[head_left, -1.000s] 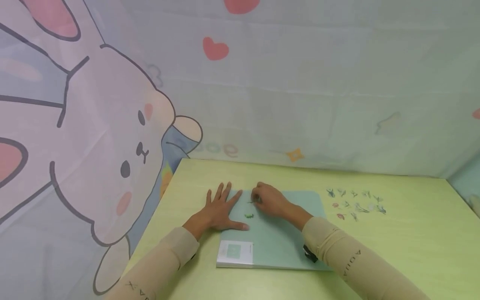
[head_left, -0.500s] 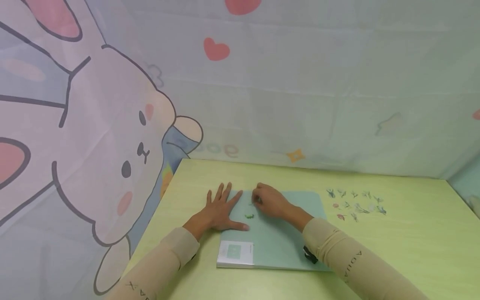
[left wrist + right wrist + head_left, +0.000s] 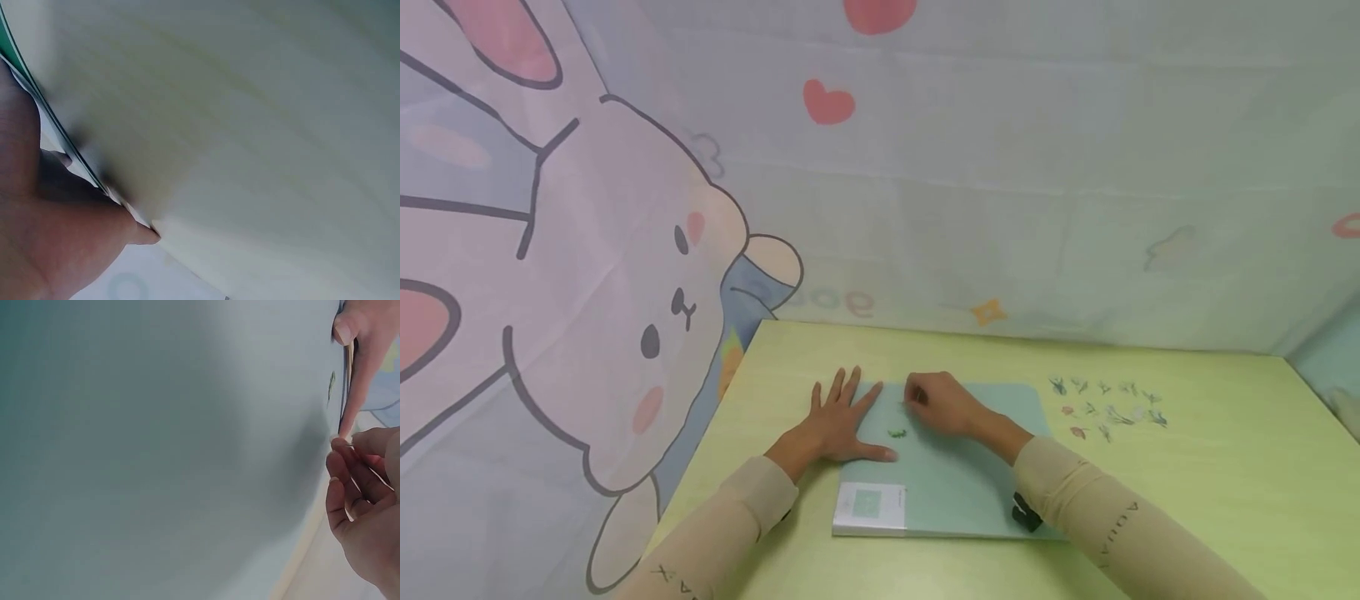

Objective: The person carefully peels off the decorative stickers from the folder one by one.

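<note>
A mint-green folder [image 3: 958,492] with a white label at its lower left lies on the table. My left hand [image 3: 838,425] rests on its left side with fingers spread, the thumb pointing across the cover. Just right of that hand, a small green caterpillar-like sticker [image 3: 897,432] lies on the folder; it shows edge-on as a green sliver [image 3: 331,386] in the right wrist view. Over the folder's upper part, my right hand [image 3: 943,402] pinches a small thin piece between thumb and index finger. Its fingertips mostly hide the piece, so I cannot tell its kind.
To the right of the folder, several small insect- and flower-like stickers [image 3: 1122,415] lie in loose rows on the yellow-green table [image 3: 1232,483]. A cloth backdrop [image 3: 1000,167] with a printed rabbit hangs behind the table and along its left side.
My right hand has shifted and turned slightly over the same spot, and the thin piece at its fingertips shows less. My left hand stays in place.
</note>
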`<act>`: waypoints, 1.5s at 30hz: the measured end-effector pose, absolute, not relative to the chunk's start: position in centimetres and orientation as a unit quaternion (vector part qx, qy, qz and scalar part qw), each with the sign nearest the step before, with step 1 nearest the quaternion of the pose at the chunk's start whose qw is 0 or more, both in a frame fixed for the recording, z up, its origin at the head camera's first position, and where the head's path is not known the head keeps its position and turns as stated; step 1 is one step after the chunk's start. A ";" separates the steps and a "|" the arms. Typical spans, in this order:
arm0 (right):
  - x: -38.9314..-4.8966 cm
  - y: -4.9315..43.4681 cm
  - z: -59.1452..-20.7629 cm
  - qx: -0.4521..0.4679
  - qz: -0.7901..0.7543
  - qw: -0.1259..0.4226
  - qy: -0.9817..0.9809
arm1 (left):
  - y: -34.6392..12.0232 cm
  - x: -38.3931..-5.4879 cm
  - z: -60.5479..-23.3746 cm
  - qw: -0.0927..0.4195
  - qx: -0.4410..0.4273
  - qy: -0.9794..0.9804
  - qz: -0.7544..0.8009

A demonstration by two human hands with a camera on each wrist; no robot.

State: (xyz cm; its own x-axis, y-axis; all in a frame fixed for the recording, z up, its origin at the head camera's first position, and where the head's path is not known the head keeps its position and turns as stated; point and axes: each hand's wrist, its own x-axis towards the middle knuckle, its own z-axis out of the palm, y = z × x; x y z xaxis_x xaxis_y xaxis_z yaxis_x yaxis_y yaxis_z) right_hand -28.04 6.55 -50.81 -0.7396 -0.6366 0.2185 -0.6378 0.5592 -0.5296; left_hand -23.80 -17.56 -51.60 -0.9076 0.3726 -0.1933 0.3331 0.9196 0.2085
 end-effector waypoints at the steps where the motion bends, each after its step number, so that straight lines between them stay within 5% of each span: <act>1: -27.9 6.7 -50.7 0.362 0.304 0.001 -0.881 | -17.6 -23.8 -51.6 0.116 0.181 0.973 0.085; 45: -25.7 12.3 -48.9 0.350 0.332 0.020 -0.876 | -18.1 -23.8 -52.0 0.109 0.197 0.970 0.096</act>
